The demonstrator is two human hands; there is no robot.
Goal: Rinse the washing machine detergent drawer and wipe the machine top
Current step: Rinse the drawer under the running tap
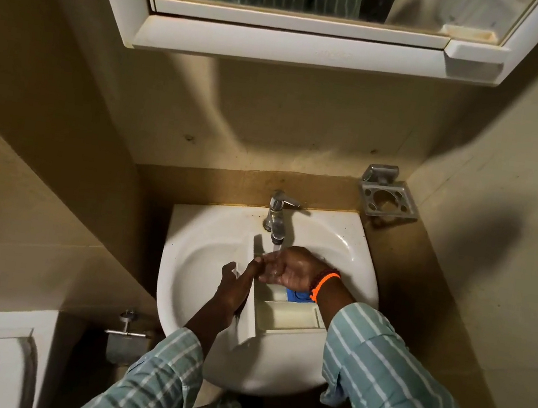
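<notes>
- Detergent drawer [283, 313], white with a blue insert, is shown lying in the white basin [192, 269], its front panel to the left, under the running tap [278, 217].
- Left hand [232, 283] is seen gripping the front panel; right hand [293, 269] is held under the stream with fingers relaxed, grasping nothing.
- Risk, as judged: the wet plastic could slip from the single grip and knock the basin; water striking the drawer walls could splash over the rim.
- Surroundings: a brown ledge behind the basin, a metal holder [387, 199] far right, a mirrored cabinet [304, 18] above, beige tiled walls.
</notes>
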